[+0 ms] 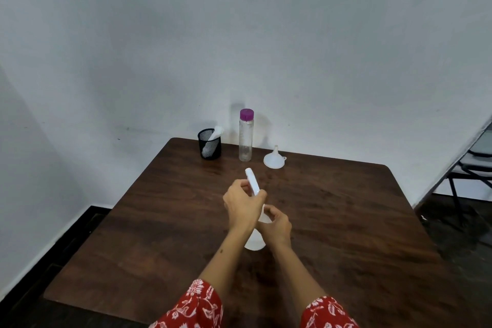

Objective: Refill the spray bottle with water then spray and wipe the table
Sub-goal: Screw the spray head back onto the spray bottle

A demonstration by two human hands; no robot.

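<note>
A white spray bottle [255,242] stands in the middle of the dark wooden table [346,221]. My left hand [243,204] is closed around its white spray head [251,180], which points away from me. My right hand [275,224] grips the bottle's body just below. Most of the bottle is hidden behind my hands. A tall clear water bottle [245,136] with a purple cap stands upright at the table's far edge. A white funnel [274,158] rests mouth-down to its right.
A black mesh cup [209,144] holding a white cloth stands at the far left corner. A white wall rises directly behind the table. A folding chair [471,165] is off to the right, beyond the table's edge.
</note>
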